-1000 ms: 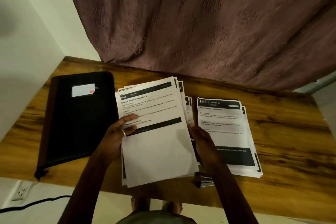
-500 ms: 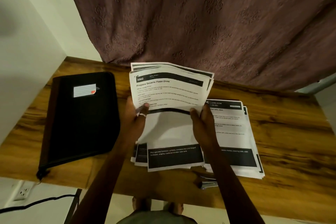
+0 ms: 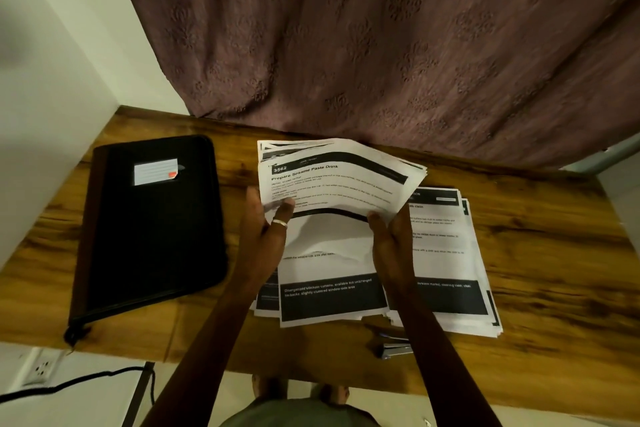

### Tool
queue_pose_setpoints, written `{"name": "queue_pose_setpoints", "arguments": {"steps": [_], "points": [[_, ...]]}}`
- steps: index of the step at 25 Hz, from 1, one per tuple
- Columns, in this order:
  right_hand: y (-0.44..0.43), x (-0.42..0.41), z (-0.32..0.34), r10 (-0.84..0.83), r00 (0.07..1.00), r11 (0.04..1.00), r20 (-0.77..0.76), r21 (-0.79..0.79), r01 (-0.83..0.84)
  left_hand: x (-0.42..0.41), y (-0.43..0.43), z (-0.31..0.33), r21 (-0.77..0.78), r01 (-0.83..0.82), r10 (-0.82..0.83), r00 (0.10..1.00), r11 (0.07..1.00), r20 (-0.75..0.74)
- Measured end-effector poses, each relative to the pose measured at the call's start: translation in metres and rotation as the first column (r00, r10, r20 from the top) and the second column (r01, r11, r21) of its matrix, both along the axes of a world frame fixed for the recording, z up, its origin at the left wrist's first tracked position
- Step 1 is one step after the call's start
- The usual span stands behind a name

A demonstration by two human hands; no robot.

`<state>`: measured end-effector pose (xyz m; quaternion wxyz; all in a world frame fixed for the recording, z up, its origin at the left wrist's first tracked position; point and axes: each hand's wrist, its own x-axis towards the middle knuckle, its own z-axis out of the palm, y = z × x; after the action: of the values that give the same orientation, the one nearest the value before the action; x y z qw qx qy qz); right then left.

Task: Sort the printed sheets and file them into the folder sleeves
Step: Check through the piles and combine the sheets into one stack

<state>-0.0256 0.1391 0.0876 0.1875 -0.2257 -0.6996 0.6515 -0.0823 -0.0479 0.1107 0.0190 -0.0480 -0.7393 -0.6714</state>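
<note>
At the near edge of the brown wood-grain table (image 3: 554, 270) lies a small grey metal object (image 3: 394, 347), too blurred to identify. Just beyond it, two stacks of white printed sheets with black bands rest side by side on the tabletop: the middle stack (image 3: 332, 302) and the right stack (image 3: 450, 253), their edges touching or overlapping. Above the middle stack both hands grip a curled bundle of printed sheets (image 3: 339, 180) headed "Prepare Sesame Paste Drink". The left hand (image 3: 263, 236), wearing a silver ring, pinches the bundle's near left edge with the thumb on top. The right hand (image 3: 391, 239) clasps the near right edge. To the left, apart from the papers, a black zipped folder (image 3: 149, 236) lies closed and flat, a white label card (image 3: 156, 171) on its cover. A mauve patterned curtain (image 3: 381, 45) hangs behind the table's far edge.
</note>
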Motion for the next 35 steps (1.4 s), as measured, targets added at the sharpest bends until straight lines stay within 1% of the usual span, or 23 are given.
{"name": "queue_pose_setpoints", "arguments": {"steps": [2, 5, 9, 12, 14, 16, 19, 22, 24, 26, 28, 29, 31, 33, 35], "points": [[0.0, 0.002, 0.0, 0.029, 0.999, 1.0, -0.014, -0.006, -0.029, 0.001, -0.003, 0.0, -0.01, 0.001, -0.001, 1.0, 1.0, -0.005], [0.0, 0.006, 0.001, 0.05, 0.998, 0.999, -0.031, -0.007, -0.05, 0.002, -0.006, 0.0, -0.063, -0.019, 0.018, 1.0, 0.998, -0.015], [0.0, 0.004, 0.008, 0.062, 0.995, 0.998, -0.074, -0.023, -0.064, 0.004, -0.005, 0.013, 0.043, -0.042, 0.043, 0.999, 0.998, -0.023], [0.002, 0.003, 0.006, 0.053, 0.996, 0.997, -0.074, -0.046, -0.057, 0.0, -0.009, 0.02, 0.122, -0.05, 0.057, 0.997, 0.991, -0.058], [0.003, 0.003, 0.003, 0.051, 0.997, 0.996, -0.049, -0.066, -0.054, -0.006, -0.01, 0.025, 0.137, -0.039, 0.047, 0.997, 0.99, -0.056], [0.002, 0.003, 0.004, 0.064, 0.997, 0.995, -0.043, -0.07, -0.066, -0.008, -0.006, 0.03, 0.102, -0.019, 0.024, 0.998, 0.995, -0.051], [-0.001, 0.003, 0.006, 0.073, 0.996, 0.996, -0.053, -0.043, -0.076, -0.006, -0.001, 0.035, 0.076, -0.003, 0.01, 0.996, 0.997, -0.093], [0.0, 0.001, 0.01, 0.065, 0.997, 0.998, -0.042, -0.002, -0.065, -0.007, 0.0, 0.041, 0.045, -0.05, 0.057, 0.986, 0.998, -0.155], [0.003, -0.001, 0.02, 0.081, 0.996, 0.996, -0.038, 0.047, -0.08, -0.01, -0.002, 0.047, 0.03, -0.086, 0.09, 0.978, 0.996, -0.189], [0.009, -0.003, 0.032, 0.12, 0.992, 0.986, -0.026, 0.117, -0.117, -0.015, -0.004, 0.055, 0.049, -0.101, 0.109, 0.973, 0.994, -0.203], [0.017, -0.005, 0.045, 0.178, 0.984, 0.975, -0.016, 0.135, -0.175, -0.022, -0.007, 0.063, 0.08, -0.105, 0.118, 0.976, 0.991, -0.18], [0.02, -0.005, 0.052, 0.199, 0.98, 0.975, -0.003, 0.106, -0.197, -0.026, -0.008, 0.065, 0.095, -0.108, 0.121, 0.983, 0.99, -0.137], [0.023, -0.005, 0.063, 0.213, 0.976, 0.977, 0.043, 0.021, -0.214, -0.031, -0.008, 0.064, 0.118, -0.083, 0.084, 0.996, 0.99, 0.001], [0.023, -0.005, 0.067, 0.184, 0.976, 0.983, 0.117, -0.048, -0.18, -0.029, -0.009, 0.055, 0.128, -0.008, -0.005, 0.995, 0.992, 0.102], [0.02, -0.003, 0.063, 0.135, 0.973, 0.987, 0.185, -0.113, -0.115, -0.018, -0.009, 0.039, 0.118, 0.066, -0.076, 0.993, 0.991, 0.087]]}}
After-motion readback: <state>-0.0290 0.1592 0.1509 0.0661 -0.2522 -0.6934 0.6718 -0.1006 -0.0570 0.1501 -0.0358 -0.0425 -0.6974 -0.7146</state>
